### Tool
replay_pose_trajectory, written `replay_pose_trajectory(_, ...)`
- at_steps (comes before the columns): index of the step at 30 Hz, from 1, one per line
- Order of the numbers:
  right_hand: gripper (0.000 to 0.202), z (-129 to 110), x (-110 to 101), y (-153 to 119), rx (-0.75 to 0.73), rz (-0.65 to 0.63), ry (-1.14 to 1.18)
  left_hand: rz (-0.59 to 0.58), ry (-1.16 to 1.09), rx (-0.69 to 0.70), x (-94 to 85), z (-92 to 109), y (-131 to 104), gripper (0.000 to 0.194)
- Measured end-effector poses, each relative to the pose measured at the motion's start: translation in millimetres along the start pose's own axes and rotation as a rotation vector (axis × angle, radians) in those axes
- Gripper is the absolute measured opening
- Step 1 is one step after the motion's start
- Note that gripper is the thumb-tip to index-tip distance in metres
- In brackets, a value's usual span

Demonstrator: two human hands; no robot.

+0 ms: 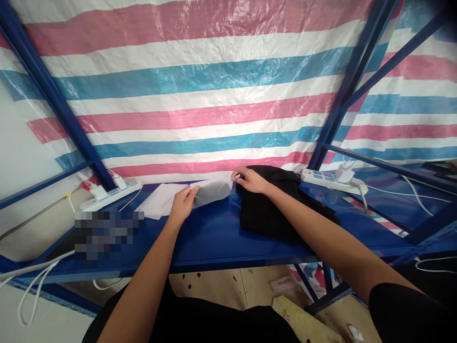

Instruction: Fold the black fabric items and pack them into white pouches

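A thin, translucent whitish bag or sheet [212, 191] is stretched between my two hands above the blue shelf [210, 233]. My left hand [184, 202] pinches its left end between thumb and fingers. At the upper right corner, the fingertips of my right hand [250, 179] are pressed together on its edge. White sheets or bags [157, 200] lie on the shelf just left of my left hand. Folded black cloth [264, 216] rests under and beside my right hand and forearm.
Power strips with plugs stand at the left [110, 196] and right [333, 181], with white cables trailing. Blue metal posts rise on both sides before a striped plastic sheet [200, 114]. A yellow box [303, 319] lies on the floor below.
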State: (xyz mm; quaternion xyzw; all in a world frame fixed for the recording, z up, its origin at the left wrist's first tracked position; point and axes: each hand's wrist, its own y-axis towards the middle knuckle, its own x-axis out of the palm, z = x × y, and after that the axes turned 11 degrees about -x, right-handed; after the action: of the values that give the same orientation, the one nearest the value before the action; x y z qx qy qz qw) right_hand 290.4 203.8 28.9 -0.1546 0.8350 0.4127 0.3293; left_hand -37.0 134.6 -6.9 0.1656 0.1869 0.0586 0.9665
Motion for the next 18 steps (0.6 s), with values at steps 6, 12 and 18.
replay_pose_trajectory(6,0.049,-15.4,10.5,4.6,0.200,-0.005,0.441,0.070,-0.170,-0.077,0.4,-14.4,9.1,0.051)
replay_pose_trajectory(12,0.046,-33.3,21.2,19.5,0.275,-0.054,0.586,0.066,-0.164,-0.071,0.9,-24.9,16.1,0.051)
replay_pose_trajectory(18,0.038,-36.9,6.8,80.6,0.179,0.150,0.466,0.307,-0.081,-0.017,-12.2,-32.4,21.4,0.057)
